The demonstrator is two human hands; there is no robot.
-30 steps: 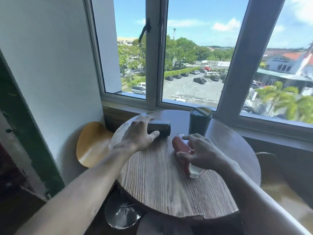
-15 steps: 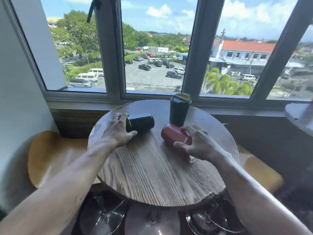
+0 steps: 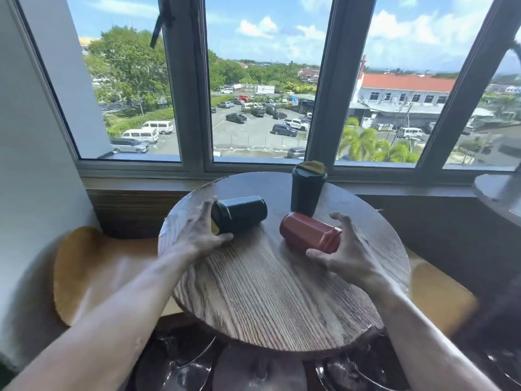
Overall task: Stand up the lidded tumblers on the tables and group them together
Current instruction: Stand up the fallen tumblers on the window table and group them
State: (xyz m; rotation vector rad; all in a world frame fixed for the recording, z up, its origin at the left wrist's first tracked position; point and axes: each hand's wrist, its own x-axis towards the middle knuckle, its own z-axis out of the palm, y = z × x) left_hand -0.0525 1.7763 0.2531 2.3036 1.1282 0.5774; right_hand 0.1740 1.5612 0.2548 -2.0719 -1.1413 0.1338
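Three lidded tumblers are on the round wooden table [image 3: 267, 294]. A dark tumbler [image 3: 242, 213] lies on its side at the left; my left hand [image 3: 200, 232] is shut on its lid end, thumb below and fingers over the top. A red tumbler [image 3: 307, 231] lies on its side at the centre right. My right hand [image 3: 352, 249] is cupped around its right end with fingers spread, and a gap shows under the fingers. A second dark tumbler [image 3: 307, 190] stands upright behind the red one, near the window.
The window sill [image 3: 135, 180] runs just behind the table. A second table edge [image 3: 499, 193] shows at the far right. Yellow seats sit to the left [image 3: 84, 272] and right [image 3: 439, 294]. Chrome bases [image 3: 174, 362] lie below the table.
My right hand has slid off the top of the red tumbler to its right end and spread open. My left hand keeps its hold on the dark tumbler. The view has shifted.
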